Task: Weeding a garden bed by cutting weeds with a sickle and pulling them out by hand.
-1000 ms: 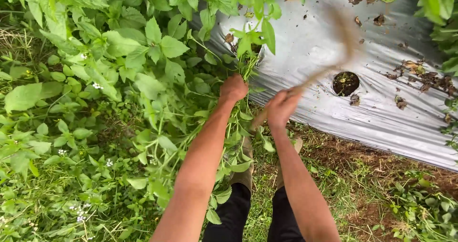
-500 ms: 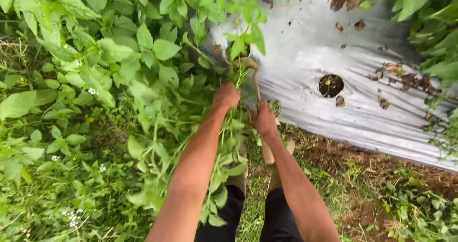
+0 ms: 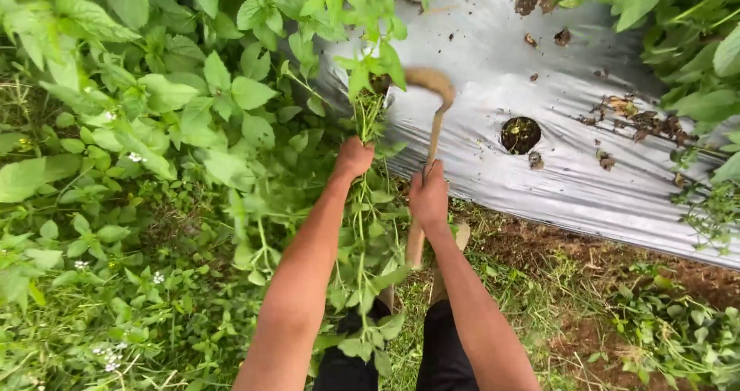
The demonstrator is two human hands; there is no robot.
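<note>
My left hand (image 3: 354, 158) fisted tight round bunch of weed stems (image 3: 368, 121), leafy tops up at 12 o'clock. Right hand (image 3: 428, 197) closed on wooden handle of sickle (image 3: 432, 98), curved blade blurred, touching stems just above left fist. Silver plastic mulch sheet (image 3: 493, 160) at 1–3 o'clock, planting hole (image 3: 520, 134) bare. Progress, my guess: early; strip by sheet edge at 4 o'clock looks trimmed, thick weeds (image 3: 154, 129) from 8 to 11 o'clock uncut.
</note>
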